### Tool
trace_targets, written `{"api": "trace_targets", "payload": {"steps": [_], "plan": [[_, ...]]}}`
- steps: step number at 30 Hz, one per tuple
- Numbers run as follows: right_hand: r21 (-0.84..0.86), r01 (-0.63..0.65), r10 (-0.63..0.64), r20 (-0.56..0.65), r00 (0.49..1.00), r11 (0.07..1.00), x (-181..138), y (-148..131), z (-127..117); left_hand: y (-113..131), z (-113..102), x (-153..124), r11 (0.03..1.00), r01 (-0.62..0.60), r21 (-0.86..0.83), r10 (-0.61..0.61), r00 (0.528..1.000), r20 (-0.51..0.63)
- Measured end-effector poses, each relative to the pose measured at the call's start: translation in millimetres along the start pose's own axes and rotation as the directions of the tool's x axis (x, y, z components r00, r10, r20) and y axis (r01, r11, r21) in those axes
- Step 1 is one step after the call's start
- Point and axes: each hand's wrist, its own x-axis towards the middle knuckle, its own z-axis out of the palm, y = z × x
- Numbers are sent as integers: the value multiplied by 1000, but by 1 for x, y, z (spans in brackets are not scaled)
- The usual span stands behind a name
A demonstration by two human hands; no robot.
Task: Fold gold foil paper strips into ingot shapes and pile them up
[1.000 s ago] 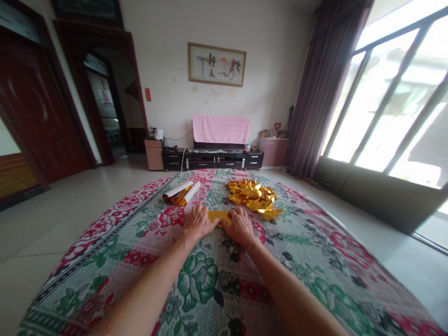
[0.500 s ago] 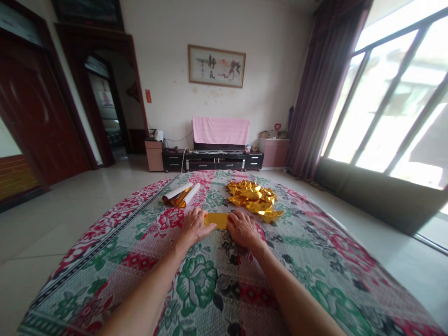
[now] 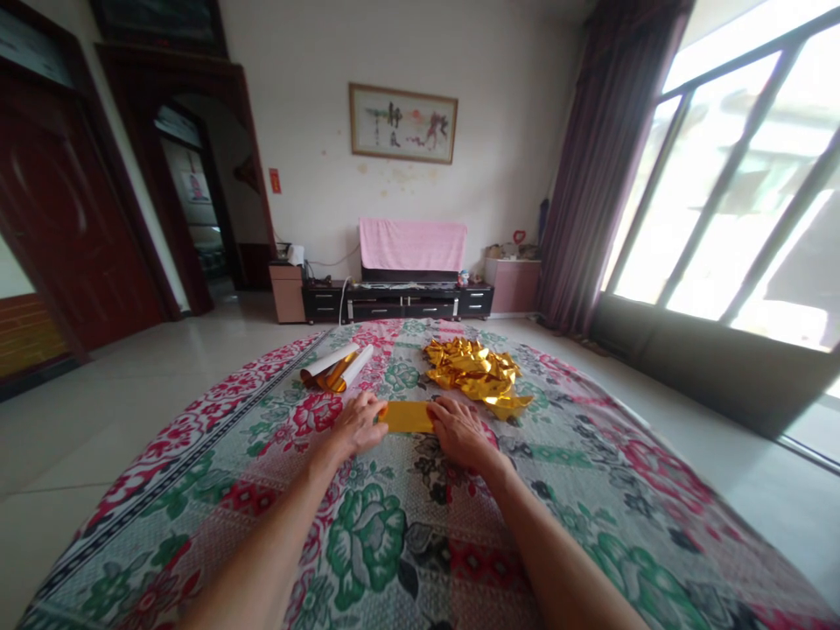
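A flat rectangle of gold foil paper (image 3: 408,417) lies across the patterned tablecloth (image 3: 367,542) between my hands. My left hand (image 3: 360,424) has its fingers closed on the sheet's left end. At the right end, my right hand (image 3: 457,429) grips the paper with curled fingers. Just beyond, to the right, is a heap of folded, shiny gold foil pieces (image 3: 476,372). Beyond my left hand rests a partly rolled sheet (image 3: 338,367), white on one side and gold on the other.
The round table carries the flowered cloth to its edge. Across the floor stands a low black cabinet (image 3: 420,302) with a pink cloth (image 3: 413,243) draped over what is on it. A large window (image 3: 728,192) is at the right, a dark red door (image 3: 59,192) at the left.
My left hand has shifted slightly left along the gold paper and its thumb has drawn back, leaving more of the sheet showing. My right hand stays nearly in place.
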Motion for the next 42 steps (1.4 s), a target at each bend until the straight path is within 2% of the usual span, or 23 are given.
{"api": "trace_targets", "payload": {"steps": [8, 13, 20, 24, 30, 33, 42], "plan": [[12, 12, -11, -80, 997, 1000, -1, 0, 4, 0, 5, 3, 999, 19, 43, -18, 1000, -23], [4, -8, 8, -86, 996, 1000, 0, -2, 4, 3, 7, 8, 997, 33, 65, -32, 999, -27], [2, -45, 45, -131, 990, 999, 0, -3, 9, 37, 7, -1, 975, 160, 153, -128, 971, -203], [14, -25, 27, -151, 988, 1000, 0, -2, 12, 38, 10, -3, 967, 181, 178, -138, 964, -226], [42, -9, 14, -113, 993, 999, 4, 2, 10, 7, 9, 4, 997, 58, 52, -54, 996, -71], [55, -27, 33, -95, 995, 998, 6, 3, 9, -1, 7, 4, 1000, 18, 3, -17, 999, -44], [72, -70, 81, -154, 985, 995, 9, -6, 7, 0, 10, 3, 991, -126, -54, 117, 983, -141]]}}
